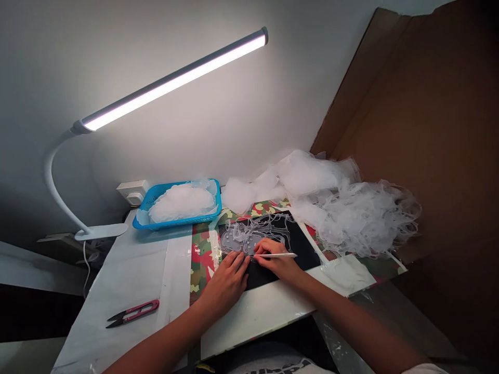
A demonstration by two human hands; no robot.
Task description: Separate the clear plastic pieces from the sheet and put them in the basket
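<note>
- Board [306,250], black, sat beneath our sheer fabric [231,244].
- Sheer fabric looked light, limp, snag-prone; we'd favour its edges.
- Left hand [226,278] lay palm-down, fingers extended, gripping nothing.
- Right hand [278,267] pinched our slim white tool [283,255].

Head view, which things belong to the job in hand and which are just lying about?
In the job:
left hand, at the sheer piece
right hand, holding the pen-like tool
black pad beneath
lit lamp
probably the white pile and blue basket

Apparently lying about:
snips, untouched
cardboard
</note>
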